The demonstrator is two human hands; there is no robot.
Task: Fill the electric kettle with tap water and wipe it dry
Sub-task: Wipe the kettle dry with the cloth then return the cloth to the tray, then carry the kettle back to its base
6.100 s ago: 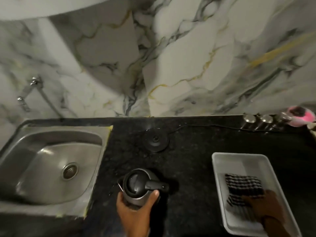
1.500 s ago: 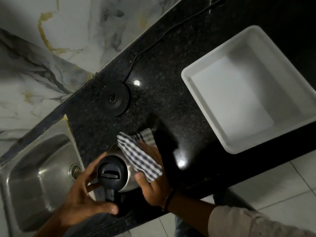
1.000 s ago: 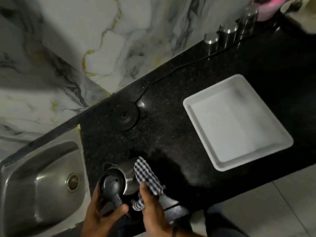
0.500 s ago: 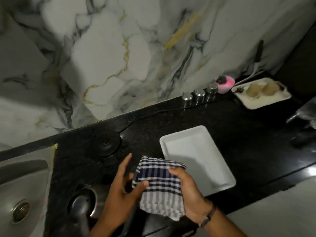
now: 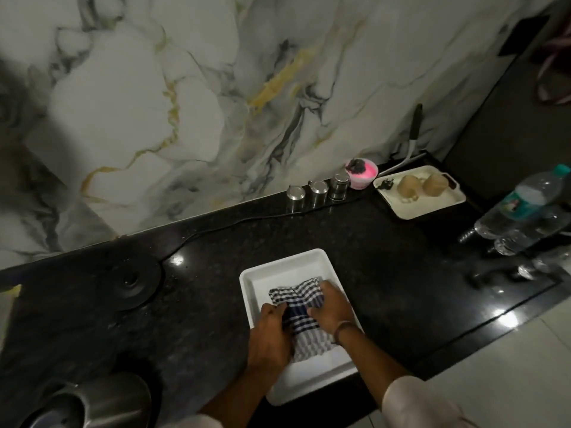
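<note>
Both hands press a checked cloth (image 5: pixel 298 307) into a white tray (image 5: pixel 247 282) on the black bench: left hand (image 5: pixel 272 335) gripping its near edge, right hand (image 5: pixel 332 307) closed on its far side. Best laid flat and released. Steel kettle (image 5: pixel 102 403) stands lower left, off its base (image 5: pixel 133 284). The bottle (image 5: pixel 525 208) label is unreadable.

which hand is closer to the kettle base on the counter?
Left. The left hand sits at the white tray's near-left side, toward the kettle base; the right hand lies further right, on the checked cloth.
</note>
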